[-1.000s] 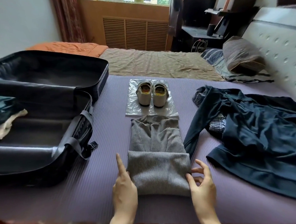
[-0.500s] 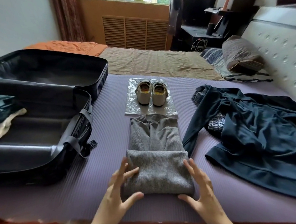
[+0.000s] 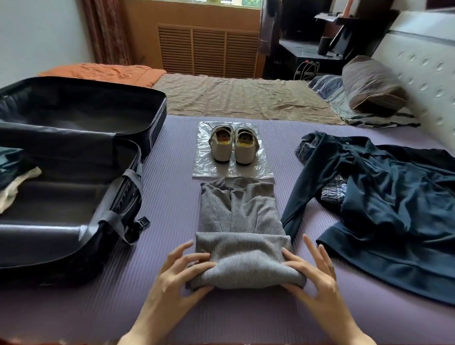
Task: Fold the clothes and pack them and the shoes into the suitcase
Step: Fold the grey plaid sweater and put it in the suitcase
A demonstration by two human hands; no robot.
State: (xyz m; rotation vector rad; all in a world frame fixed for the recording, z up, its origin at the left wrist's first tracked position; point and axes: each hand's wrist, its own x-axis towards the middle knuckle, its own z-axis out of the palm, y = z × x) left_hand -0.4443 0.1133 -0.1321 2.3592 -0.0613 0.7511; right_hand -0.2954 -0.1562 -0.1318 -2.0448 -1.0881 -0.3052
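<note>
A grey knit garment (image 3: 240, 219) lies folded lengthwise on the purple mat (image 3: 168, 176), its near end turned over into a thick fold. My left hand (image 3: 174, 279) pinches the fold's left corner between thumb and fingers. My right hand (image 3: 311, 274) pinches its right corner the same way. Beyond the garment a pair of cream shoes (image 3: 234, 146) stands on a clear plastic bag (image 3: 260, 167). A dark navy jacket (image 3: 399, 209) lies spread out at the right. The open black suitcase (image 3: 70, 187) sits at the left with folded clothes (image 3: 3, 178) in its near half.
A striped garment (image 3: 331, 192) pokes out from under the navy jacket. A pillow (image 3: 370, 83) lies by the white headboard (image 3: 433, 74) at the right. Beige and orange bedding covers the far part of the bed.
Both hands moved from flat beside the folded end to gripping its two near corners, and the fold has lifted and bunched slightly.
</note>
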